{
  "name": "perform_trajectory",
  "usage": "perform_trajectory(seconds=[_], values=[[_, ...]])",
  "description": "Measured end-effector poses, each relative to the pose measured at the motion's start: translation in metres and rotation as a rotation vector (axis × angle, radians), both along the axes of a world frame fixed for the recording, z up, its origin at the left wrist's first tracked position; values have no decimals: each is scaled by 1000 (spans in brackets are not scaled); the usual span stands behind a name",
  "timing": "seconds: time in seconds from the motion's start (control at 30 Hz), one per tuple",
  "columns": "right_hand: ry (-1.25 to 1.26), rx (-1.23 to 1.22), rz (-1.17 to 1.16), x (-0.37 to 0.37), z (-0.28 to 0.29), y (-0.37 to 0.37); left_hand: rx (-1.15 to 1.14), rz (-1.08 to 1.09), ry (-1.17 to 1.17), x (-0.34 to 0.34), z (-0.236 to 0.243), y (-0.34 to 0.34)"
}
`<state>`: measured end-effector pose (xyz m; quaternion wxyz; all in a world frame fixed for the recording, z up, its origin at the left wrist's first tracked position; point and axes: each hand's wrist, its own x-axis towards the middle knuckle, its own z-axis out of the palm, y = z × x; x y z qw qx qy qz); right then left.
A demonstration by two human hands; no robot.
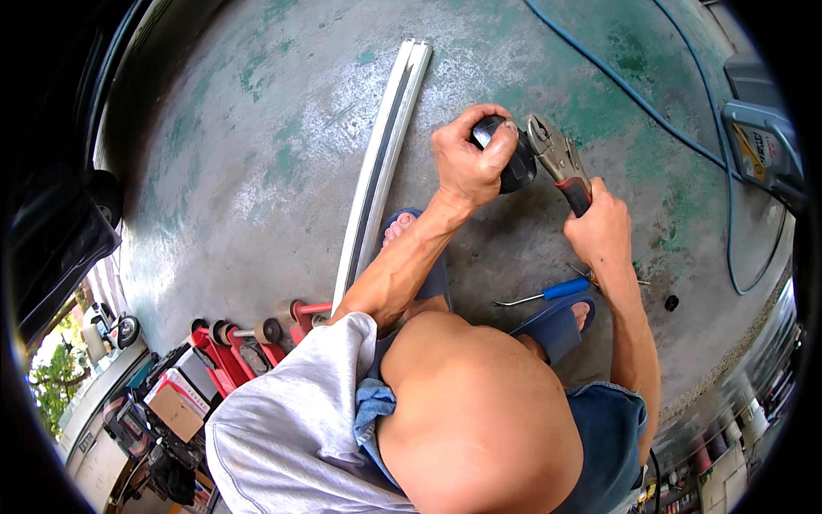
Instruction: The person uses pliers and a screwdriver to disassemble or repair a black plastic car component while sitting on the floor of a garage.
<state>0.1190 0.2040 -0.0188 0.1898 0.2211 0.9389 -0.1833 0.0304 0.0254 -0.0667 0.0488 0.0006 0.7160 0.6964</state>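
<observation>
In front of me, above the floor, my left hand (471, 163) is closed around a rounded, glossy black part (519, 168) whose exact kind I cannot make out. Its thumb presses on the top. To the right, my right hand (601, 224) grips the red-and-black handle of metal locking pliers (555, 152). The pliers' jaws point up and left, right beside the black part; whether they touch it I cannot tell. Below my right hand, near my sandal, a blue-handled tool (565, 289) with a bent metal tip lies on the floor.
A long silver-white rail (385, 154) lies left of my hands. A blue hose (634, 96) curves along the right, beside a grey-blue plastic jug (762, 141). A small black piece (671, 302) lies on the floor. Red wheeled metal equipment (224, 360) is at lower left.
</observation>
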Motion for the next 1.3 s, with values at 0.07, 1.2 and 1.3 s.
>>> perform_trajectory(seconds=[0.07,1.2,1.3], values=[[-31,23,-25,0,-2,-5,-43,23,4,2,-5,3],[-231,-277,-333,-3,30,-50,-274,-232,96,-4,-7,-13],[-283,-286,-262,-18,32,-59,-600,-199,142,11,-23,-12]])
